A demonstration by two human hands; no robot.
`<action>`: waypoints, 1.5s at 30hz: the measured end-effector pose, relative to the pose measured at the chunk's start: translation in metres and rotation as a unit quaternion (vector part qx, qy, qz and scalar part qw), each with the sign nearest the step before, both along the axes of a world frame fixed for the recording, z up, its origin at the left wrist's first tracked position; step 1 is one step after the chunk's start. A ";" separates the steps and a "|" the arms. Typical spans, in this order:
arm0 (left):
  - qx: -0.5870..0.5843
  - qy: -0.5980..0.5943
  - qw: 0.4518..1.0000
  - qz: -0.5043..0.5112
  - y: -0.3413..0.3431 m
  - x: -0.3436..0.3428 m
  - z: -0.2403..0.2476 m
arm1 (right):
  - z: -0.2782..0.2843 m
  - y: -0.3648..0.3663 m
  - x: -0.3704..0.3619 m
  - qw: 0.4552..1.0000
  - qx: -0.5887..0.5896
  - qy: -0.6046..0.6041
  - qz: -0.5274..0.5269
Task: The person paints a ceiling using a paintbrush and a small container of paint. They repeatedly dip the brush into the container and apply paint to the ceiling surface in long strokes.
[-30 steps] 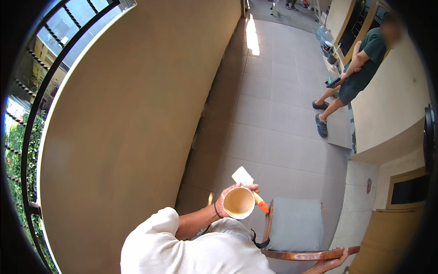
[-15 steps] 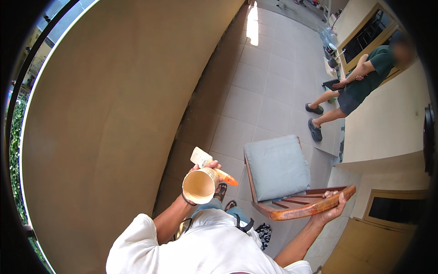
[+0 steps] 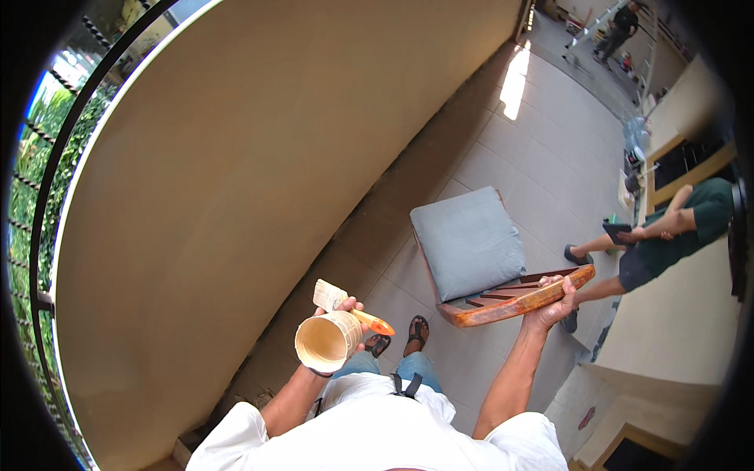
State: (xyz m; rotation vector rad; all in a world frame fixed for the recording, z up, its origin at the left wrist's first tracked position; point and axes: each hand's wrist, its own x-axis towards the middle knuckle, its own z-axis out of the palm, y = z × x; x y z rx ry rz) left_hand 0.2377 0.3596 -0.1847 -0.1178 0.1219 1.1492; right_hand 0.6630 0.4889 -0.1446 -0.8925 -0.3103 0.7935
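My left hand (image 3: 352, 304) is closed around a beige plastic cup (image 3: 323, 342), whose mouth faces me and whose walls are smeared with cream paint. The same fingers keep a paintbrush (image 3: 372, 321) against the cup's far side, its orange handle pointing right and its pale bristles left. On the right, my right hand (image 3: 552, 303) grips the curved top rail of a wooden chair (image 3: 503, 307). Dark slats show behind that rail. A blue-grey cushion (image 3: 469, 243) covers the seat; the chair's legs are hidden beneath it.
A tall tan wall (image 3: 236, 157) runs along my left. At the right, a person in a dark green shirt (image 3: 711, 212) stands holding a dark tablet-like object (image 3: 619, 231). Farther off are a ladder (image 3: 593, 30) and another person (image 3: 620, 33). Grey tiles (image 3: 542, 149) cover the floor.
The view has turned, so the standing person appears farther right and lower. The chair shows slightly higher and to the left, still in my right hand. Cup and brush stay in my left.
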 end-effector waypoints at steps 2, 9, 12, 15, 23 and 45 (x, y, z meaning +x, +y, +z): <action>-0.012 0.012 1.000 0.017 -0.006 0.008 0.007 | -0.009 0.019 0.013 0.999 -0.008 0.014 0.029; -0.058 0.017 0.994 0.089 -0.012 0.036 0.034 | -0.035 0.036 0.050 0.995 -0.040 0.011 0.092; -0.053 0.012 0.994 0.091 0.000 0.038 0.034 | -0.047 0.028 0.076 0.993 -0.059 0.000 0.101; -0.042 0.027 0.995 0.087 0.011 0.033 0.037 | -0.056 0.015 0.113 0.988 -0.066 -0.004 0.141; -0.025 0.030 0.998 0.051 0.051 0.024 0.043 | -0.072 -0.026 0.160 0.981 0.004 0.001 0.194; 0.023 0.018 0.999 -0.033 0.158 -0.013 0.061 | 0.087 0.075 -0.221 0.709 -0.192 -0.195 0.649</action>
